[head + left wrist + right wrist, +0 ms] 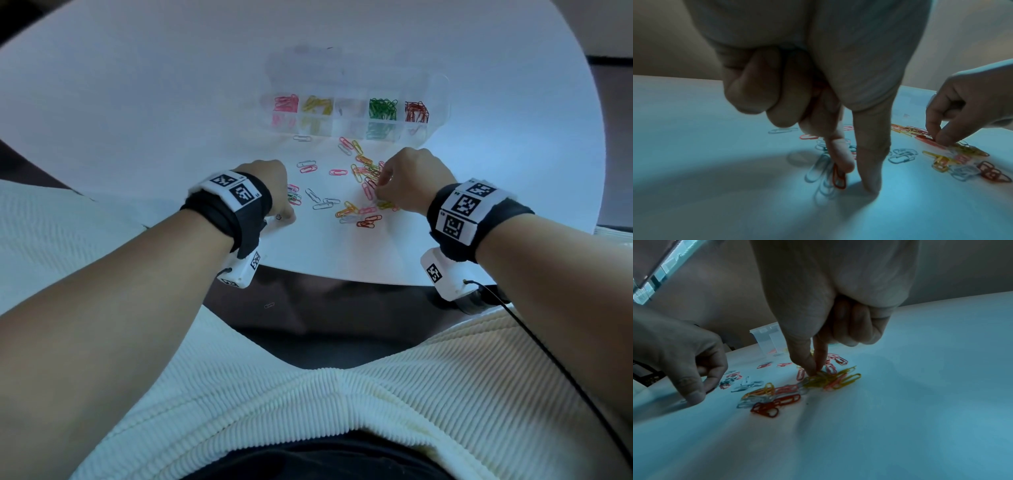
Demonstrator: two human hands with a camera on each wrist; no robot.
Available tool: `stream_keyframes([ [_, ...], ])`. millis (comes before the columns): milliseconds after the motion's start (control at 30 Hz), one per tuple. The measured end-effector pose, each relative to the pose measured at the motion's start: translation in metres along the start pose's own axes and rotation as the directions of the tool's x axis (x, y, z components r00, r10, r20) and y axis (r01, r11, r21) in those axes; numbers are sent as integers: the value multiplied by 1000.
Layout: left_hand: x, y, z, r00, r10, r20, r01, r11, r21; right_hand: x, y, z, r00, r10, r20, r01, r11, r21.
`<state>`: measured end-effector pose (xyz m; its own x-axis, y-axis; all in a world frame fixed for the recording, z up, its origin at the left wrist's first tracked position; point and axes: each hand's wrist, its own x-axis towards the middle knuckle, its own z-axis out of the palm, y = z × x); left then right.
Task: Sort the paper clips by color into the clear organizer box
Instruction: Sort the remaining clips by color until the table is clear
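The clear organizer box (440, 102) stands open at the back of the white table and holds pink, yellow, clear, green and red clips in separate compartments. Loose paper clips (363, 192) of mixed colours lie between my hands. My left hand (859, 178) has thumb and index finger pointing down. The index tip is on a red paper clip (838, 178), the thumb tip is on the table beside it, and the other fingers are curled. My right hand (815, 372) pinches thumb and index together on a clip in the yellow cluster (830, 379); its colour is unclear.
The round table's (137, 102) near edge runs just behind both wrists. One clip (269, 305) lies on the dark floor below it. A black cable (548, 359) trails from the right wrist camera. The box's lid (342, 68) lies open behind the compartments.
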<state>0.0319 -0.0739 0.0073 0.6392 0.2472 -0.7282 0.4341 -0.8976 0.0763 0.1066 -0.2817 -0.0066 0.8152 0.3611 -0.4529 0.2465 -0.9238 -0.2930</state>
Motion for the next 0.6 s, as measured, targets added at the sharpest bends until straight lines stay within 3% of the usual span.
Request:
stream_keyframes([
  [300,7,-7,3,998,63,-24,-64,996,-59,2,-8,7,1000,-20,-23,19,999,-45],
  [600,9,-27,-19,984,39,-174,-67,985,-157,6,-2,1,1000,0,6,0,998,55],
])
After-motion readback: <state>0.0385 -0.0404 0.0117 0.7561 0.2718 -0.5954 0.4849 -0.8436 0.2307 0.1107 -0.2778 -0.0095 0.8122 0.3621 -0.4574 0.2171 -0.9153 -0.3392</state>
